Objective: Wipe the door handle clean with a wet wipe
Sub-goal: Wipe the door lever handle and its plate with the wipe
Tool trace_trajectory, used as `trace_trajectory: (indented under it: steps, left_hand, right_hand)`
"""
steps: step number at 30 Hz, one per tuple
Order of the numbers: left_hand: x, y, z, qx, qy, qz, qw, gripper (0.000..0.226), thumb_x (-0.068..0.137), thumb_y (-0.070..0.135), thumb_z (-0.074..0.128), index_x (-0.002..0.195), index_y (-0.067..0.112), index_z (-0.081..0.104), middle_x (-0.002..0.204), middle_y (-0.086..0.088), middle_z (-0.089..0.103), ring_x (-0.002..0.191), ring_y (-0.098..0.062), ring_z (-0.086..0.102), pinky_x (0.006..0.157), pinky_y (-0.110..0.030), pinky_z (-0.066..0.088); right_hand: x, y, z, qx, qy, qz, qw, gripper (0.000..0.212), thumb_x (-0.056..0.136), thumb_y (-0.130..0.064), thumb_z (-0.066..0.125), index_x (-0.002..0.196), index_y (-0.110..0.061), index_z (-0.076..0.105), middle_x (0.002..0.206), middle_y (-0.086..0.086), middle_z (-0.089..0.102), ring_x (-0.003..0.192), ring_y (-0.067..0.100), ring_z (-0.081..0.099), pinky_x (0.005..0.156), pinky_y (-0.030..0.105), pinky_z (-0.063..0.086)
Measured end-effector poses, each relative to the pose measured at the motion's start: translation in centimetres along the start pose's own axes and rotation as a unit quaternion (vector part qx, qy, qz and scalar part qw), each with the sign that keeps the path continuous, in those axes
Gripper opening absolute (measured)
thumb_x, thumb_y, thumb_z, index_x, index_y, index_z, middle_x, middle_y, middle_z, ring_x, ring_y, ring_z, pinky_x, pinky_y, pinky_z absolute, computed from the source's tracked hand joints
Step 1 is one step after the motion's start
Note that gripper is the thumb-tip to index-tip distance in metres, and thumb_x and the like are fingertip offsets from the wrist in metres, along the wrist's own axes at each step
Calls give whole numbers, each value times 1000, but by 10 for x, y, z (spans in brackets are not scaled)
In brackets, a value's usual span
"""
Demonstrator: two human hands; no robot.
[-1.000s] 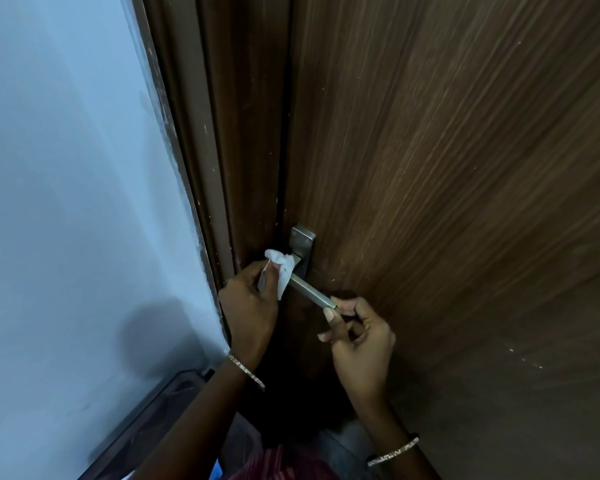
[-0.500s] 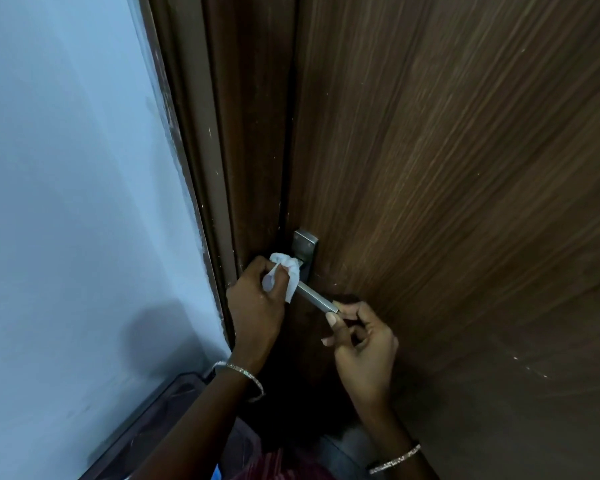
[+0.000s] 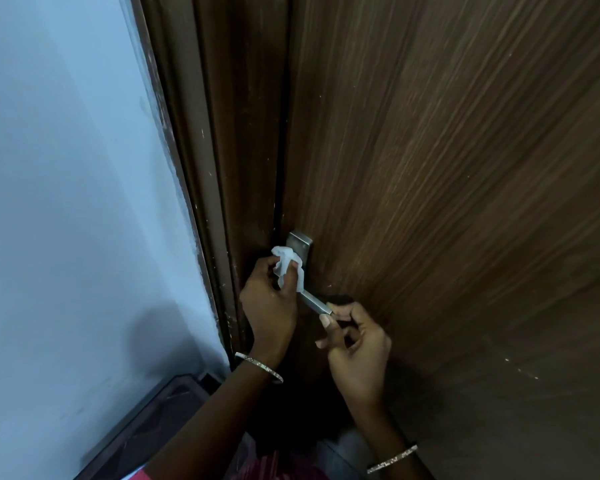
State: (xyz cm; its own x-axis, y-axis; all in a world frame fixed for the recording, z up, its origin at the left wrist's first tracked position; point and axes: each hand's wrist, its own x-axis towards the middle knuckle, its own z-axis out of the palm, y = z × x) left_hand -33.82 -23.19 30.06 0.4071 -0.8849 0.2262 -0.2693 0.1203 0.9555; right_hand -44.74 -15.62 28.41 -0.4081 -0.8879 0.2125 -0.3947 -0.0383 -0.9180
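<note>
A silver lever door handle (image 3: 315, 302) sticks out from its metal backplate (image 3: 300, 242) on the dark wooden door (image 3: 447, 168). My left hand (image 3: 269, 303) is shut on a crumpled white wet wipe (image 3: 287, 268) and presses it around the handle's inner end, close to the backplate. My right hand (image 3: 355, 344) pinches the free tip of the lever between thumb and forefinger. The stretch of lever under the wipe is hidden.
A brown door frame (image 3: 201, 168) runs up the left of the door, beside a pale blue wall (image 3: 66, 202). A dark mat or tray (image 3: 146, 427) lies on the floor at the lower left. Both wrists wear thin bangles.
My left hand has slid the wipe a little along the lever toward the backplate and closed more tightly round it. My right hand has kept its hold on the lever's tip.
</note>
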Motion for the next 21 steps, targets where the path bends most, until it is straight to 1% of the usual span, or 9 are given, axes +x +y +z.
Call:
trace_trajectory:
  steps: [3, 5, 8, 10, 14, 16, 18, 19, 21]
  left_hand:
    - [4, -2, -3, 3, -17, 16, 1000, 16, 92, 27, 69, 101, 14, 71, 91, 6, 72, 83, -8, 67, 70, -10, 46]
    - [5, -1, -7, -7, -27, 15, 999, 16, 93, 27, 68, 99, 13, 71, 88, 4, 73, 79, -2, 66, 67, -7, 45]
    - [4, -2, -12, 3, -18, 15, 1000, 17, 94, 31, 66, 95, 15, 72, 81, 8, 70, 71, 5, 62, 61, -3, 40]
    - [5, -3, -14, 11, -16, 0, 1000, 22, 95, 36, 64, 94, 16, 73, 81, 6, 71, 69, 2, 63, 58, -5, 40]
    - [6, -9, -16, -50, -13, -87, 995, 30, 94, 41, 64, 88, 14, 75, 76, -3, 73, 70, -18, 70, 64, -36, 58]
    - [6, -9, -17, -71, -15, -114, 991, 31, 93, 40, 66, 90, 11, 76, 79, -7, 75, 74, -24, 72, 70, -48, 61]
    - [5, -9, -17, -61, -12, -100, 993, 29, 93, 39, 65, 90, 12, 76, 79, -3, 75, 73, -20, 72, 68, -43, 61]
    - [3, -9, -18, -50, -7, -84, 995, 27, 94, 39, 65, 89, 15, 76, 77, 0, 74, 69, -15, 70, 65, -33, 59]
    - [-3, -6, -21, -24, 9, -55, 998, 26, 94, 40, 64, 85, 18, 74, 70, 4, 70, 60, -2, 62, 55, -13, 46]
  right_hand:
    - [1, 1, 0, -8, 5, -5, 1000, 18, 91, -7, 73, 88, -25, 69, 90, -13, 75, 55, 10, 72, 54, 33, 61]
    - [1, 2, -1, -14, 5, -11, 1000, 16, 91, -10, 73, 89, -26, 69, 90, -14, 75, 56, 9, 72, 54, 40, 62]
    - [-1, 1, -1, -47, 8, -24, 999, 15, 91, -11, 72, 89, -25, 68, 90, -14, 75, 58, 5, 72, 56, 38, 61]
    - [-1, 0, 1, -60, 15, -27, 998, 17, 90, -9, 71, 88, -25, 67, 89, -13, 74, 59, 3, 72, 58, 37, 61]
    - [-2, -1, 0, -71, 5, -30, 997, 16, 90, -8, 70, 91, -24, 67, 89, -12, 73, 62, 1, 72, 60, 37, 62]
    - [-2, -3, -1, -78, 5, -33, 996, 14, 91, -10, 70, 91, -24, 67, 88, -11, 74, 62, 0, 72, 61, 38, 62]
    - [-2, -5, 0, -85, 11, -33, 996, 15, 90, -11, 71, 90, -25, 66, 86, -12, 73, 60, 1, 71, 62, 40, 61]
    - [-2, -5, 0, -87, 12, -31, 996, 16, 90, -11, 71, 90, -25, 66, 85, -12, 73, 60, 2, 71, 63, 41, 61]
    - [-2, -6, 0, -90, 11, -25, 996, 16, 90, -11, 71, 89, -26, 66, 86, -13, 73, 60, 1, 71, 64, 41, 61]
